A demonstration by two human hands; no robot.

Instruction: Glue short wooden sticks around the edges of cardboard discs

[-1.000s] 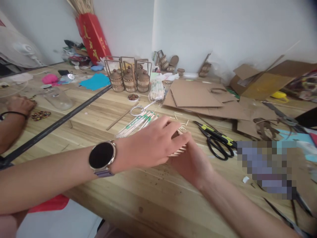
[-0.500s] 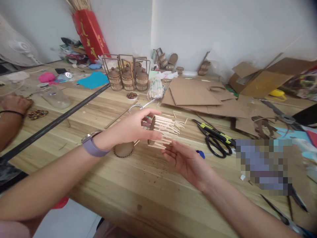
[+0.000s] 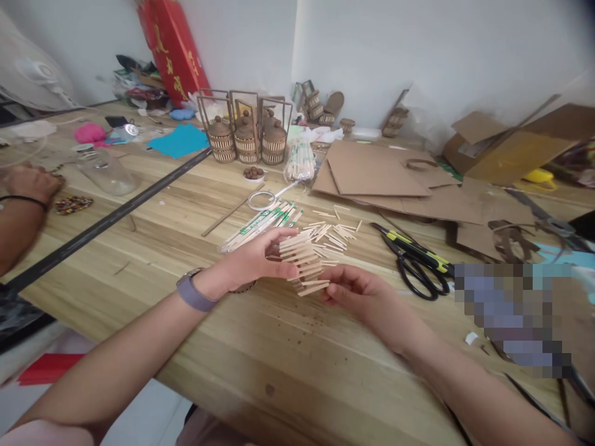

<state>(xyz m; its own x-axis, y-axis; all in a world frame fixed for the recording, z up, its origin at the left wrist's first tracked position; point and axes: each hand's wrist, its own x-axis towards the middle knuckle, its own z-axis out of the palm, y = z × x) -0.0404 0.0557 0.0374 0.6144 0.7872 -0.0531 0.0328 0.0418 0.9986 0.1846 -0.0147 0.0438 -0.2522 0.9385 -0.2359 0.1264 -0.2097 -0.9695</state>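
My left hand (image 3: 260, 263) is closed around a small basket body made of short wooden sticks (image 3: 300, 254) standing side by side in a curve. Its base is hidden by my fingers and the sticks. At the lower right of this piece, my right hand (image 3: 365, 297) pinches the end of a wooden stick (image 3: 316, 287) between thumb and fingers. Just beyond both hands, loose cut sticks (image 3: 340, 236) lie scattered on the table. Behind my left wrist is a pack of longer sticks with green-printed wrapping (image 3: 274, 220), partly covered by my hand.
Black-handled scissors (image 3: 409, 272) and a yellow-black cutter (image 3: 411, 246) lie to the right. Cardboard sheets (image 3: 376, 170), finished little baskets (image 3: 248, 139), a bead bowl (image 3: 253, 176) and a tape roll (image 3: 261, 199) stand farther back. Another person's hand (image 3: 32, 186) rests at far left.
My right hand, spread beneath the sticks before, has closed on one stick's end. The stick piece has tilted in my left hand. The view has shifted, showing the stick pack.
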